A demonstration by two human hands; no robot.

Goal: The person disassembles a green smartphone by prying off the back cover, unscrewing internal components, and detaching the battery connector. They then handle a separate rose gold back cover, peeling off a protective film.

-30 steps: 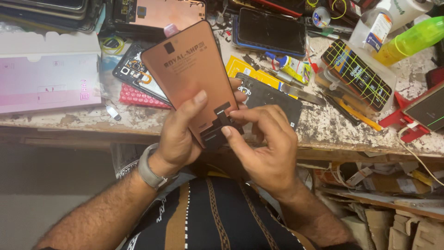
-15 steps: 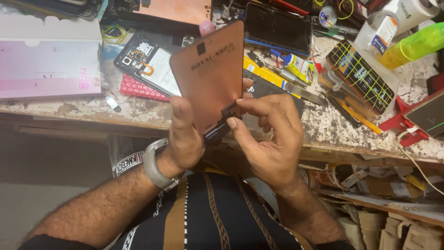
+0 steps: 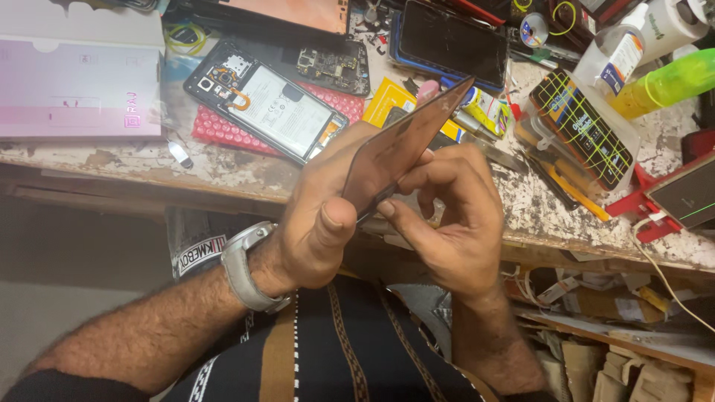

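Since half a second ago, the thin copper-brown phone display panel [image 3: 402, 145] has turned from nearly face-on to almost edge-on, so I now see its dark glossy side slanting up and to the right. It sits between my two hands, raised above the front edge of the chipped white workbench [image 3: 223, 175]. My left hand [image 3: 316, 216] is closed around the panel's lower end, thumb pressed just under the bottom edge. My right hand [image 3: 447, 216] is curled partly shut, its fingertips pinching that same lower edge from the right side, touching the left thumb. Behind the left hand lies an opened smartphone with bare battery and circuit parts [image 3: 268, 100] on a red dimpled mat [image 3: 223, 132]. Further right stands a dark yellow-gridded box [image 3: 585, 130], well apart from the hands.
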